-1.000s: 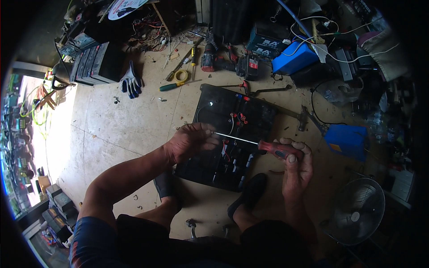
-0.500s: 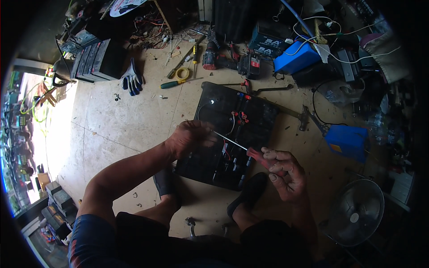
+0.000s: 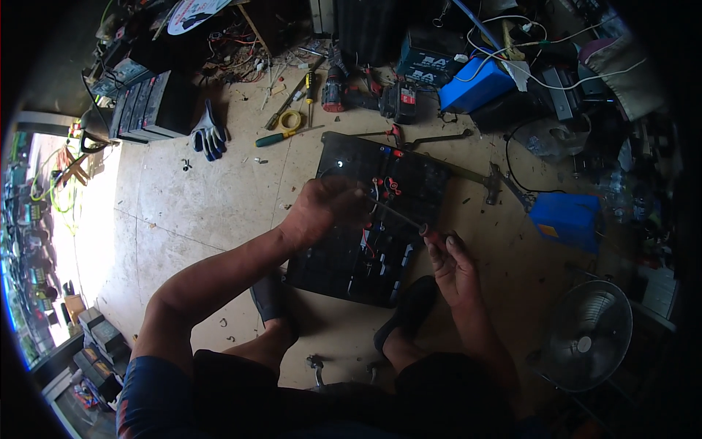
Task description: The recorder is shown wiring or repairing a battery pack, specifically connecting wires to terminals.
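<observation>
A black box-shaped case (image 3: 322, 274) with red terminals (image 3: 393, 188) and thin wires lies on the floor between my feet. My right hand (image 3: 455, 272) grips the red handle of a screwdriver (image 3: 433, 234), fingers around it. Its shaft slants up and left over the case. Above the case's left half, my left hand (image 3: 322, 212) is closed, with the fingers curled near the screwdriver's tip. Motion blurs those fingers, and what they pinch cannot be made out.
Beyond the case lie a hammer (image 3: 493, 184), a wrench (image 3: 442, 137), a red drill (image 3: 333, 95), a green-handled screwdriver (image 3: 270, 138) and yellow tape (image 3: 290, 120). A glove (image 3: 209, 133) and stacked batteries (image 3: 150, 110) stand left. At right are a blue pack (image 3: 564, 219) and a fan (image 3: 585, 336).
The right hand and screwdriver have shifted slightly up, with the handle turned more toward the case. My left hand has risen a little and moved right. The whole view has tilted slightly.
</observation>
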{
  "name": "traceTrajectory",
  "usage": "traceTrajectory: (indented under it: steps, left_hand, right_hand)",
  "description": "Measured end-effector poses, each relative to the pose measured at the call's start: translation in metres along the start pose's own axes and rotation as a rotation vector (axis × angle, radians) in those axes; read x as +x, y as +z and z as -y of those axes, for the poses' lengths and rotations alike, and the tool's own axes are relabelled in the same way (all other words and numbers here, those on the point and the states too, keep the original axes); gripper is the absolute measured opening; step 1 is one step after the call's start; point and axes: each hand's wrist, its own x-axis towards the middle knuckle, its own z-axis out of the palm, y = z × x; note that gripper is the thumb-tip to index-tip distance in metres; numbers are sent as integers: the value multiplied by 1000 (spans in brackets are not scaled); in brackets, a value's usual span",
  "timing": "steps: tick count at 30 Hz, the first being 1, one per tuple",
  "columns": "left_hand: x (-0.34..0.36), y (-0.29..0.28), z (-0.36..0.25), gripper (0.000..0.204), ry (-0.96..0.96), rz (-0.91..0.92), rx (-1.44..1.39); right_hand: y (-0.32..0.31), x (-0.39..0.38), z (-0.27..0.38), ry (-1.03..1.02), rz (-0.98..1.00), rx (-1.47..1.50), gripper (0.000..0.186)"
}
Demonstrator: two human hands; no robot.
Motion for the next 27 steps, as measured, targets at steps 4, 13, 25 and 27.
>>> traceTrajectory:
  steps: [4,13,25,27]
  left_hand:
    - [1,-1,8,39,-48,-100,-55]
    - [49,13,89,26,263,89,1340]
    - [72,12,84,21,103,-243,616]
    - [85,6,103,21,196,-234,663]
  right_hand:
    - [3,2,3,-21,-49,25,17]
    - [1,1,21,-92,-47,-21,17]
    - [4,1,25,-102,-107,-48,14]
    - [0,1,26,-111,-82,-55,13]
